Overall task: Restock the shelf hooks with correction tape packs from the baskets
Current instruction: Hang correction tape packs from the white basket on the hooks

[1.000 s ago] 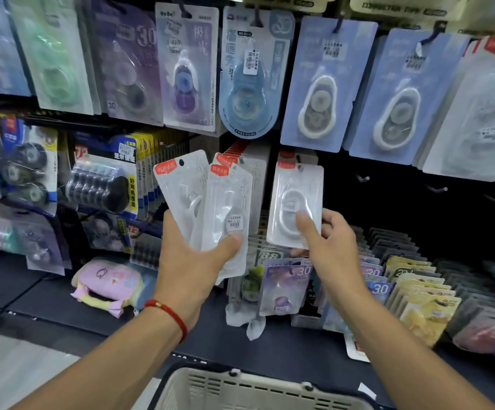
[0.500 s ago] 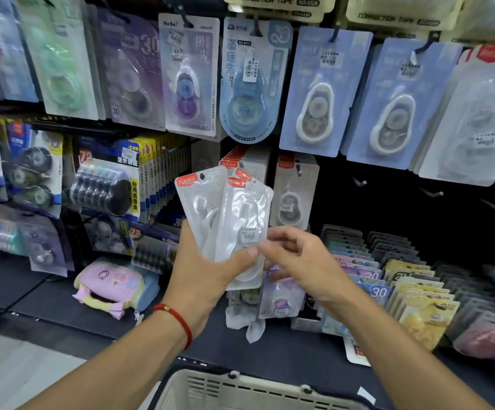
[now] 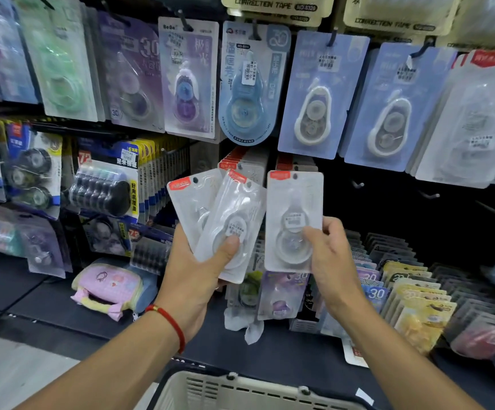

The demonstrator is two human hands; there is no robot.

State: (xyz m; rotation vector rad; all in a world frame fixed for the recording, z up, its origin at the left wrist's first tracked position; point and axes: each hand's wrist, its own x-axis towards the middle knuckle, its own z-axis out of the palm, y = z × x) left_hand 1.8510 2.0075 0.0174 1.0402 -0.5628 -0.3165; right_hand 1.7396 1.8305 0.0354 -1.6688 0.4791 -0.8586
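Right hand lifted one pack away, left hand perhaps gripping two

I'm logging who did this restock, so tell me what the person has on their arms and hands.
Both forearms are bare, with no sleeves or gloves in view. The left wrist carries a thin red cord bracelet. The left hand and right hand show no rings or watch that can be made out.

A dark flat shelf bears a pink and yellow soft pouch at left; upright rows of carded packs at right; a white plastic basket sits below its front edge
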